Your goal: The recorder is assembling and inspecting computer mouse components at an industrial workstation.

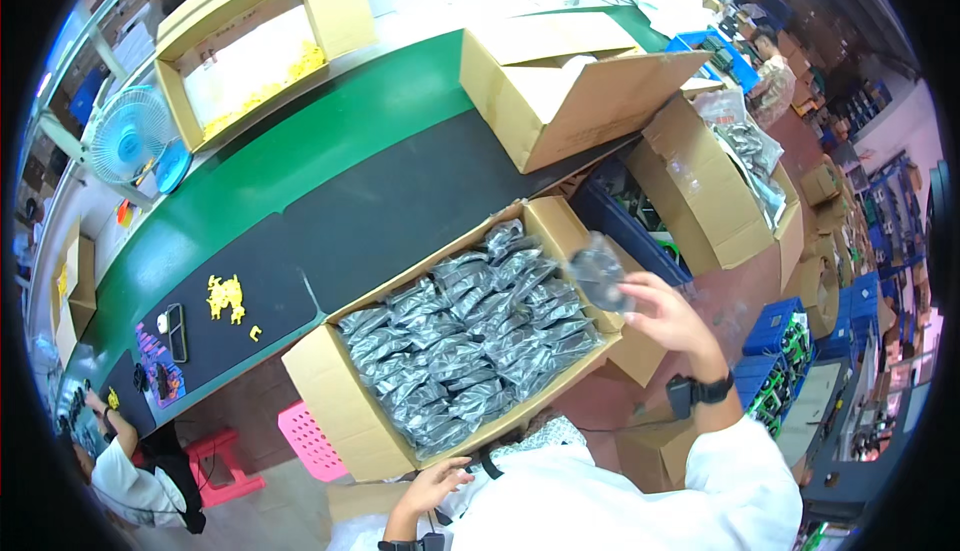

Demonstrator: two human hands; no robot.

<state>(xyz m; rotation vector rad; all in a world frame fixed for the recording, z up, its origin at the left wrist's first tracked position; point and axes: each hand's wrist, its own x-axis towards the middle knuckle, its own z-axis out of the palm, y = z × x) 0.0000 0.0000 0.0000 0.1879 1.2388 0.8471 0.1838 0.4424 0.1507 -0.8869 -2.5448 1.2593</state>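
Workbench [400,91], green, 1: runs across the view, black mat [400,186] laid along its near side.
Packed carton [345,406], flaps open, 1: set before the wearer, filled with rows of bagged dark packets [470,351].
Tall carton [610,106], 1: on the bench beyond, its raised flap hiding part of its inside.
Side carton [700,186], 1: at right, holding clear bags; a blue bin [655,256] sits between it and the packed carton.
Fan [128,136], blue, 1: far left.
Pink stool [312,441], 1: partly hidden beneath the packed carton's left flap.
Right hand [660,311]: thumb and fingers pinched on 1 bagged packet [600,273], blurred, above the carton's right end.
Left hand [437,484]: fingers loosely bent, unladen, near the carton's near edge; contact cannot be told.
Phone [177,333], dark, 1: on the mat.
Yellow pieces [225,296], small: loose, beside the phone.
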